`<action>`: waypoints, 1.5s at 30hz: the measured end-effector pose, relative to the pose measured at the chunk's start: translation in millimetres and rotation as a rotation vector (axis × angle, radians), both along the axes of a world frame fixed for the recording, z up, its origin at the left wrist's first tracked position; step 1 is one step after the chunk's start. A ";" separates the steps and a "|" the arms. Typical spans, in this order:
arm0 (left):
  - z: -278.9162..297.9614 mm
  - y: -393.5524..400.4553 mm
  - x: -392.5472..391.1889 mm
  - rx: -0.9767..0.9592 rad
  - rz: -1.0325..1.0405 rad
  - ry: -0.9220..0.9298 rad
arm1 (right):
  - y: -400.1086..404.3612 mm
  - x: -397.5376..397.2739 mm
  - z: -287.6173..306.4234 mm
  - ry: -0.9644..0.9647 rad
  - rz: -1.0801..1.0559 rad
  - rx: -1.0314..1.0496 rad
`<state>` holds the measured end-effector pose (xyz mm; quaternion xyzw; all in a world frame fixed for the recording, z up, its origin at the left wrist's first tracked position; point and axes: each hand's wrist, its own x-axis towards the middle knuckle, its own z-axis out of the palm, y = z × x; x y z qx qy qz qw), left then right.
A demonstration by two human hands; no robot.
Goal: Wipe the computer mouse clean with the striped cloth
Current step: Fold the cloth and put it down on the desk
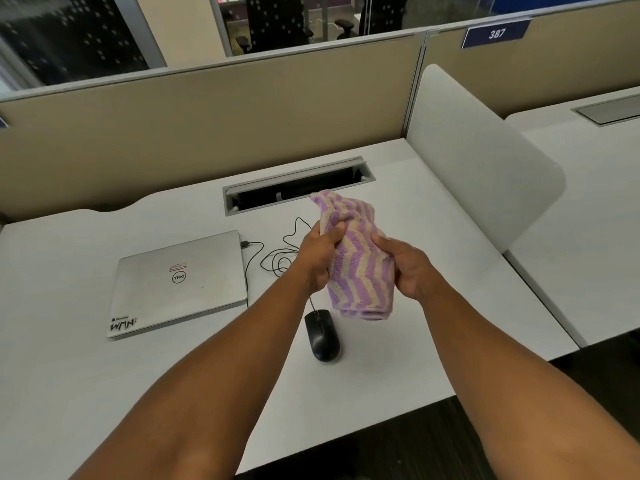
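Cloth handling comes first: we hold the striped cloth (pixel 360 261) bunched above the desk (pixel 398 358), left hand (pixel 320 254) closed on its left edge, right hand (pixel 407 268) closed on its right edge. Its lower fold hangs just above and beside the computer mouse (pixel 322 336). We judge the cloth soft, light and limp, best gathered into a pad. The mouse rests on the desk, right of the laptop (pixel 180 282), cable (pixel 277 258) attached. We judge it light, smooth and prone to sliding; we steady it by its sides.
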<state>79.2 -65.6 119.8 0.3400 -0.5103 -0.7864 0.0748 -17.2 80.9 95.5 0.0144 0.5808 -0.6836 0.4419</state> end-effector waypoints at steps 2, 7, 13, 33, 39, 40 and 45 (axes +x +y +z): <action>-4.1 -0.6 2.5 0.032 -0.003 -0.027 | 2.2 -5.1 -1.0 0.039 -0.098 0.062; -16.1 5.9 11.9 0.100 -0.165 -0.095 | 3.5 -17.4 -3.6 0.105 -0.207 0.177; -38.0 15.1 17.4 0.058 -0.360 -0.208 | 13.1 -28.4 -9.4 0.083 -0.131 0.247; -110.9 22.3 -30.8 -0.119 -0.336 -0.391 | -0.1 -54.1 -78.3 0.668 0.223 0.827; -127.0 28.3 -30.3 -0.525 -0.316 -0.753 | 11.2 -45.0 -99.8 0.730 0.294 0.993; -128.0 31.2 -30.6 -0.669 -0.313 -0.778 | 9.4 -42.4 -101.3 0.792 0.300 1.029; -133.9 38.8 -33.3 -1.251 -0.558 -0.563 | -4.7 -29.2 -104.1 1.229 0.436 1.031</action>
